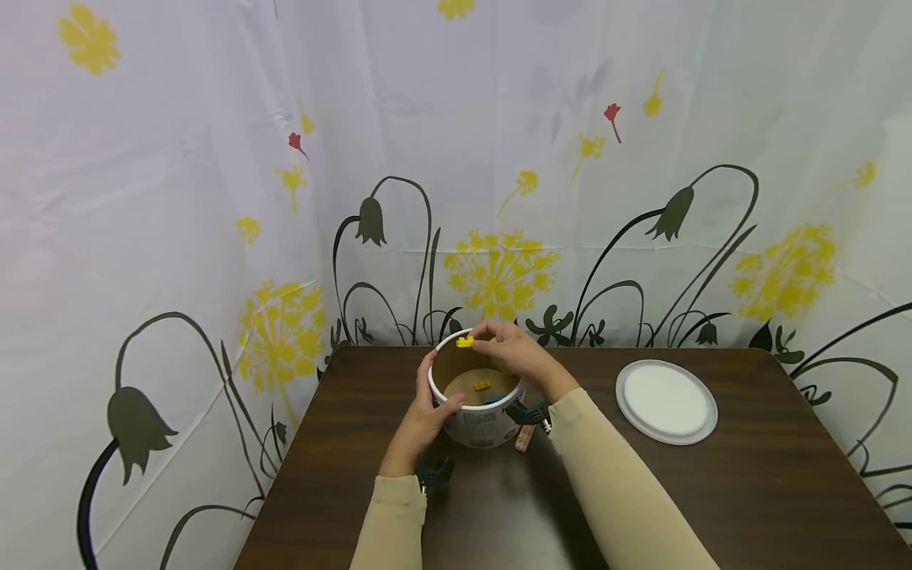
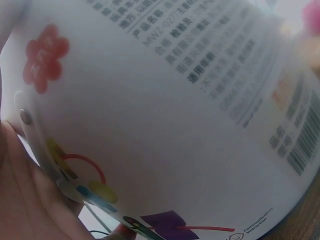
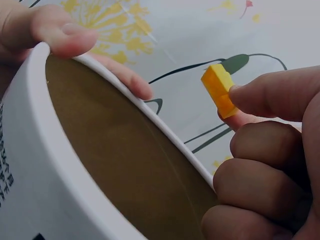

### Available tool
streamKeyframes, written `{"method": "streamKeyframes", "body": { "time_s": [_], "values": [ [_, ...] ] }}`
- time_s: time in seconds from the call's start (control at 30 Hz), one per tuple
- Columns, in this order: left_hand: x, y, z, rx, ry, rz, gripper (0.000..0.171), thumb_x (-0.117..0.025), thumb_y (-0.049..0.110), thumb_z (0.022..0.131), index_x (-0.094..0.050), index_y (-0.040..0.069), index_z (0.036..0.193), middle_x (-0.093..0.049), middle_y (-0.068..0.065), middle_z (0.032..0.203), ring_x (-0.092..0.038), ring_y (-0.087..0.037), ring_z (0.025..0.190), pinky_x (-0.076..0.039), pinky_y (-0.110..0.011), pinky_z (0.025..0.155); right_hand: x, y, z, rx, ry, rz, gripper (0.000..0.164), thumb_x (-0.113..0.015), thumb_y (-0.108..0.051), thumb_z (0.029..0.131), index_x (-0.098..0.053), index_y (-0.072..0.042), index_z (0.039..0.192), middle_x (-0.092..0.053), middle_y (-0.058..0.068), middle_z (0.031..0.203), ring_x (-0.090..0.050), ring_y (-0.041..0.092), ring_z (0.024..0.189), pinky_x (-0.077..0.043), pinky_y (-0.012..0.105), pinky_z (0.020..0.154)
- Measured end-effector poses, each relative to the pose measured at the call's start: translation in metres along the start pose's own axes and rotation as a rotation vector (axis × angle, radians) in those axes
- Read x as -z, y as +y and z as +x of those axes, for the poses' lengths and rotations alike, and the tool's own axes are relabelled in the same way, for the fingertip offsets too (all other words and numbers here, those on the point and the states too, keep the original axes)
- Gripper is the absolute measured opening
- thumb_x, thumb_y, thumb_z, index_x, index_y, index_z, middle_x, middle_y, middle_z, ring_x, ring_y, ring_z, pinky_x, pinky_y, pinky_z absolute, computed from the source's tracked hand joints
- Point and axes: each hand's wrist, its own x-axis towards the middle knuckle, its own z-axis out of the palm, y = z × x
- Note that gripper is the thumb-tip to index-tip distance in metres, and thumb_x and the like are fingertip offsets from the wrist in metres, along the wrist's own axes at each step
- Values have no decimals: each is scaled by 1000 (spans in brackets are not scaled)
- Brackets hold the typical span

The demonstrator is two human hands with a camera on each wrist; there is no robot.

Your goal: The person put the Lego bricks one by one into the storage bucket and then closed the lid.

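Observation:
A white paper bucket [image 1: 476, 430] with a brown inside stands on the table, tilted in the left wrist and right wrist views. My left hand [image 1: 420, 418] holds its left side, the thumb over the rim and the fingers along the outer wall. Above the bucket's far right rim, my right hand [image 1: 518, 354] pinches a small yellow toy brick [image 3: 219, 90] between thumb and index finger, the other fingers curled. Down in the bucket lie another yellow brick [image 1: 482, 385] and a blue piece [image 1: 494, 398], partly hidden by the near rim.
A round white lid [image 1: 666, 400] lies to the right on the dark wooden table [image 1: 748, 483]. Beside the bucket's lower right is a small pinkish-brown strip [image 1: 525, 438] that I cannot identify. A flower-printed curtain [image 1: 499, 142] hangs behind the table.

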Motion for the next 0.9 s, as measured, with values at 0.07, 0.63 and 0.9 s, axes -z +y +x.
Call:
{"method": "streamKeyframes", "body": {
  "time_s": [0.07, 0.63, 0.9],
  "values": [
    [0, -1, 0, 0, -2, 1, 101, -77, 32, 97, -9, 41, 172, -14, -16, 179, -32, -51, 157, -29, -64, 125, 1, 2, 1, -8, -16, 23, 29, -67, -30, 108, -67, -12, 131, -41, -7, 61, -30, 11, 47, -32, 34, 52],
    [1, -4, 1, -12, 2, -25, 103, -80, 33, 96, -10, 44, 171, -17, -13, 179, -35, -48, 156, -35, -59, 122, 0, 2, 0, 37, -31, 104, 28, -65, -29, 110, -64, -6, 126, -32, -8, 53, -23, 14, 44, -23, 37, 48],
    [0, -3, 1, -16, 5, -18, 102, -78, 28, 96, -11, 42, 172, -19, -15, 179, -33, -48, 157, -32, -61, 123, 3, 4, -2, 39, -41, 156, 22, -64, -27, 111, -63, -6, 118, -31, -8, 54, -24, 10, 44, -22, 35, 49]
  ]
}}
